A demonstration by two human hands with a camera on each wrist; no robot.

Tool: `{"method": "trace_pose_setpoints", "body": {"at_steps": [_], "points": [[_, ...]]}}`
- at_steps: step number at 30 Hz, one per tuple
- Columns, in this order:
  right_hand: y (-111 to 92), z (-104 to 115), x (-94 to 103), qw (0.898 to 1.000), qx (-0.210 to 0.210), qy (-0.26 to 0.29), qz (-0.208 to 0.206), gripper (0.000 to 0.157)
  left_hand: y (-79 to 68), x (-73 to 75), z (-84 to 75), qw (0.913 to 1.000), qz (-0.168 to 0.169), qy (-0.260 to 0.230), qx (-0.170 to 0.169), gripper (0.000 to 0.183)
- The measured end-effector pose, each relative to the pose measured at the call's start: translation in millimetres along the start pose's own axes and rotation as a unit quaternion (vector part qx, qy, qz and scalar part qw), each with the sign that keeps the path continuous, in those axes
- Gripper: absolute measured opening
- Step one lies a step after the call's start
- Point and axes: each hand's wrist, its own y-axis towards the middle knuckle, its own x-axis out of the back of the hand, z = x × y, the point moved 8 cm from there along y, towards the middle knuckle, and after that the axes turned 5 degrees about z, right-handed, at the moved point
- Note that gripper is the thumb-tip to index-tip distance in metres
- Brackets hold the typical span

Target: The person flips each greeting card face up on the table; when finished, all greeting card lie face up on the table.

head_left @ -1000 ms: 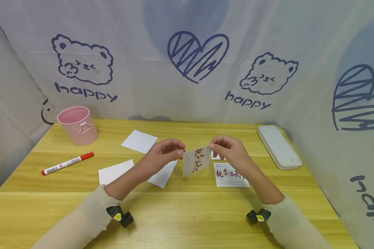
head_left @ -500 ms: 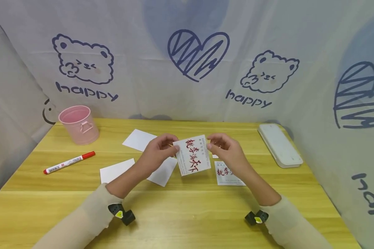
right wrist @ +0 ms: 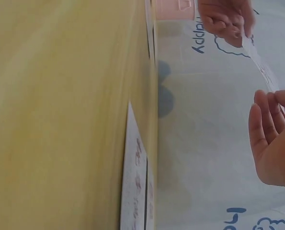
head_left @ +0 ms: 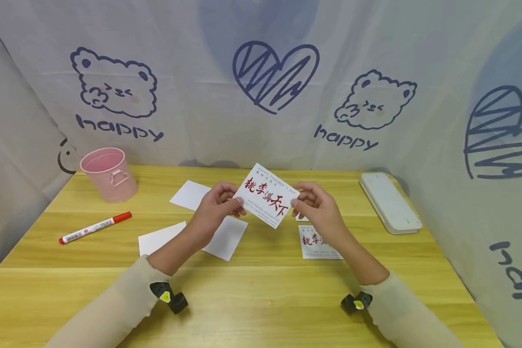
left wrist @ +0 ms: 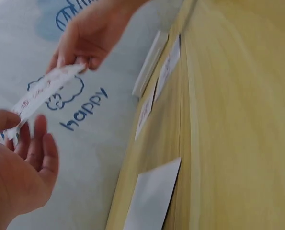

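Observation:
Between my two hands a white greeting card (head_left: 267, 195) with red Chinese writing is held up above the table, tilted down to the right. My left hand (head_left: 213, 210) pinches its left corner between thumb and fingers. At the opposite corner my right hand (head_left: 324, 212) pinches it the same way. In the left wrist view the card (left wrist: 46, 91) appears nearly edge-on, clear of the tabletop. Below my right hand lies a printed card (head_left: 319, 247), partly covered by my forearm; behind it another card (head_left: 302, 217) is mostly hidden.
Several blank white cards (head_left: 226, 239) lie around my left hand. A red-capped marker (head_left: 95, 228) and a pink bucket (head_left: 113, 181) are on the left. At the right stands a white case (head_left: 389, 203). A printed cloth (head_left: 191, 121) hangs behind the table (head_left: 261, 309).
The card has turned from sideways and steeply angled to facing me with its writing nearly upright. My right hand, apart from the card's edge half a second ago, now pinches its corner.

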Motion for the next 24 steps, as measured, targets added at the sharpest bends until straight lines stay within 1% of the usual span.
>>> {"method": "trace_pose_setpoints", "body": {"at_steps": [3,6,9,13,15,17,20,24], "points": [[-1.1,2.8,2.2,1.000,0.003,-0.012,0.011,0.033,0.8,0.5,5.1,0.9993,0.018,0.025,0.020,0.031],[-2.1,3.0,1.9,0.999,-0.002,-0.033,0.036,0.032,2.4,1.4,8.1,0.9978,0.024,0.053,0.030,0.038],[-2.9,0.2,-0.3,0.997,-0.018,-0.049,0.063,0.031,3.8,1.2,8.6,0.9955,0.026,0.087,0.026,0.038],[-1.6,-3.0,0.2,0.993,-0.039,-0.076,0.082,0.030,7.3,0.8,8.8,0.9918,0.036,0.122,0.013,0.037],[2.8,-3.3,1.8,0.990,-0.041,-0.098,0.088,0.031,11.3,2.4,9.5,0.9905,0.039,0.131,0.011,0.037],[10.7,-5.1,4.0,0.988,-0.040,-0.121,0.092,0.032,17.1,4.2,10.5,0.9886,0.041,0.144,0.018,0.037],[26.1,-11.1,7.8,0.983,-0.046,-0.151,0.096,0.034,29.9,6.4,14.9,0.9844,0.043,0.163,0.051,0.035],[45.8,-26.9,13.9,0.976,-0.078,-0.175,0.101,0.034,51.1,4.6,24.9,0.9751,0.054,0.184,0.111,0.033]]}}
